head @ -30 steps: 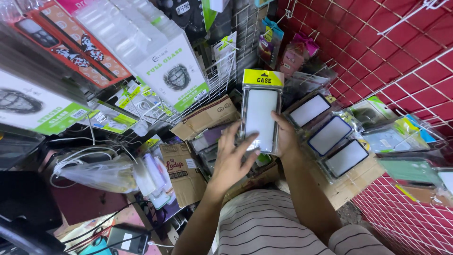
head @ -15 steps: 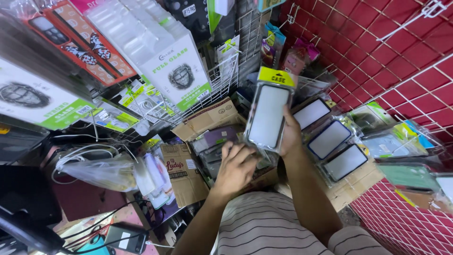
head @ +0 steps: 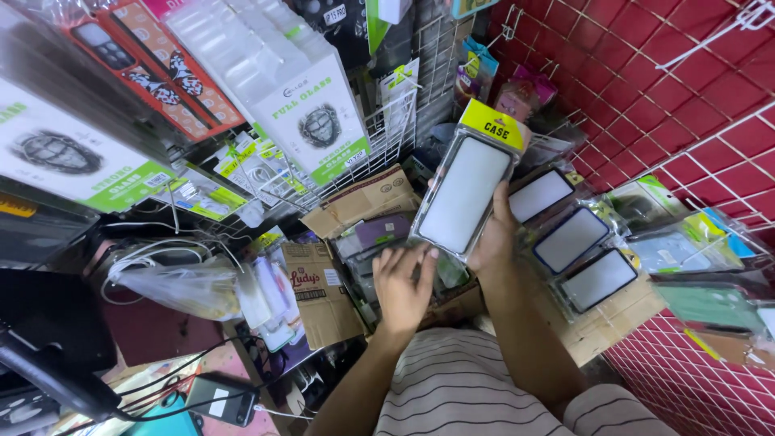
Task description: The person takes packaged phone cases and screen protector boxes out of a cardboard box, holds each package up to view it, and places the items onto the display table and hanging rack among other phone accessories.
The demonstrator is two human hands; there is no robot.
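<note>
My right hand (head: pixel 494 234) holds up a packaged phone case (head: pixel 468 190) in a clear sleeve with a yellow header card. It is gripped at its lower right edge and tilted to the right. My left hand (head: pixel 401 287) is lower, with its fingers reaching into an open cardboard box (head: pixel 367 198) of packaged cases (head: pixel 375 234); it grips nothing that I can see. Both forearms rise from my striped lap (head: pixel 468 387).
Three dark phone cases (head: pixel 569 238) lie in a row on a cardboard box at the right. A red wire grid wall (head: pixel 686 89) holds hanging accessories. Screen-protector boxes (head: pixel 311 113) hang on a wire rack to the left. Cables, a plastic bag (head: pixel 182 287) and a phone (head: pixel 222 397) lie lower left.
My left hand let go of the packaged case and dropped to the box below. The right hand raised the case and shifted it to the right.
</note>
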